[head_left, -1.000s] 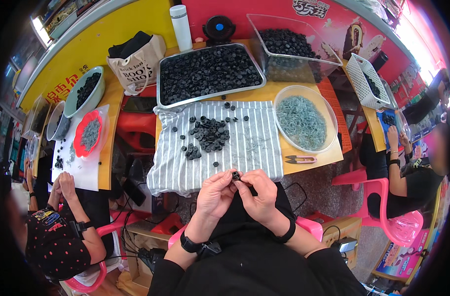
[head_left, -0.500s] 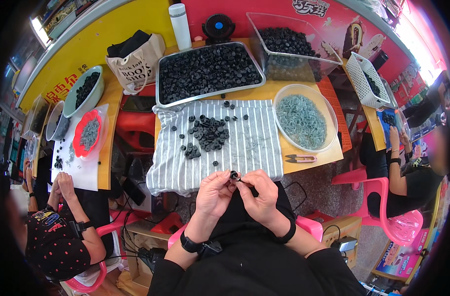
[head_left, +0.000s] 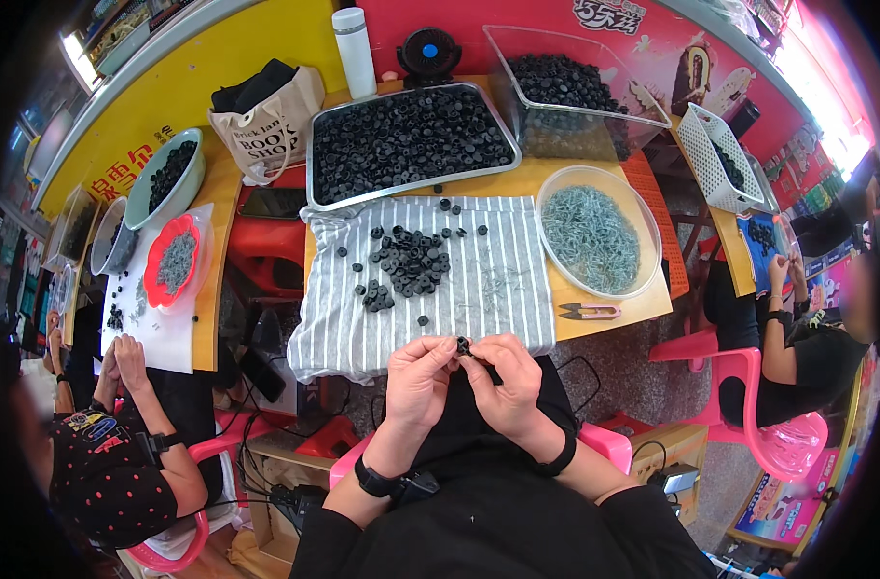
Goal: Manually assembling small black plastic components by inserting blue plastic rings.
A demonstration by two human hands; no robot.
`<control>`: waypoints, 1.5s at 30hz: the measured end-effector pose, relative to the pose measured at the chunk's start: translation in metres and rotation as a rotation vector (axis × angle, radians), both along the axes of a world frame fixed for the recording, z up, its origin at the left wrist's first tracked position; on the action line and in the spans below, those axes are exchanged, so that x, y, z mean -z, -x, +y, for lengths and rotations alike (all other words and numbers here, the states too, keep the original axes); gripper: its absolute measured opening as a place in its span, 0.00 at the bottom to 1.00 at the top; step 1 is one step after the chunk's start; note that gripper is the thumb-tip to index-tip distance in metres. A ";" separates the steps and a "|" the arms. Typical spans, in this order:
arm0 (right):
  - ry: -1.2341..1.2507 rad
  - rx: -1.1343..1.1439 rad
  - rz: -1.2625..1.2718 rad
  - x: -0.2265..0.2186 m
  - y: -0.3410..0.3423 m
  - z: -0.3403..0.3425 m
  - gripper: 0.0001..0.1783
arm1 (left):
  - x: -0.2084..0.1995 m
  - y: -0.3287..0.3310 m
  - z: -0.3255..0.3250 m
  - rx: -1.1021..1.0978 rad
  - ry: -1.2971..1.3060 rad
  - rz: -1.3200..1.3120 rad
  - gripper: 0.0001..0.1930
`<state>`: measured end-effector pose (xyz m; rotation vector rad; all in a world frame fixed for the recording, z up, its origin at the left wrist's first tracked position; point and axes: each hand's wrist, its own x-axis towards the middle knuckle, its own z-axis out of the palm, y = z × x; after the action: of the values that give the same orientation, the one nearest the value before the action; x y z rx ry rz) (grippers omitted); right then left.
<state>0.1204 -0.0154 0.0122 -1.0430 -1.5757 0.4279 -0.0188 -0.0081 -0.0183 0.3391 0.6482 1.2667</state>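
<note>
Between my two hands, just over the near edge of the striped cloth (head_left: 343, 333), is a small round black plastic cap (head_left: 462, 344). My left hand (head_left: 419, 382) pinches it between thumb and fingertips. At its other side, my right hand (head_left: 508, 388) has thumb and forefinger pressed together; whatever sits between those fingertips is too small to make out. A loose pile of similar black caps (head_left: 411, 262) lies on the cloth, with thin clear plastic pieces (head_left: 498, 280) scattered to its right. A round tub (head_left: 652, 262) full of such clear pieces stands at the cloth's right.
Thread snips (head_left: 591, 312) lie below the tub. Behind the cloth are a metal tray (head_left: 315, 183) and a clear bin (head_left: 575, 135), both holding black caps. A flask (head_left: 355, 58), fan (head_left: 428, 53) and canvas bag (head_left: 276, 125) stand at the back. People sit at tables on both sides.
My hands have shifted very slightly, and the black cap is turned a little between my fingertips. The pile on the cloth looks the same.
</note>
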 end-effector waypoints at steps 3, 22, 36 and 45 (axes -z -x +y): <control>-0.006 -0.006 0.020 0.004 0.000 0.000 0.10 | -0.001 0.000 0.001 -0.004 0.009 -0.028 0.04; -0.026 0.010 0.019 0.007 0.001 0.002 0.11 | -0.004 0.001 0.002 0.046 0.057 -0.119 0.08; -0.056 0.010 -0.021 0.004 0.003 0.005 0.11 | 0.000 0.002 0.001 0.033 0.049 -0.113 0.07; -0.008 0.021 0.017 0.004 0.003 0.004 0.13 | -0.002 -0.001 0.001 -0.006 0.016 -0.089 0.04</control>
<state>0.1177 -0.0115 0.0081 -1.0463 -1.5485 0.4145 -0.0182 -0.0067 -0.0159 0.2666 0.5838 1.2744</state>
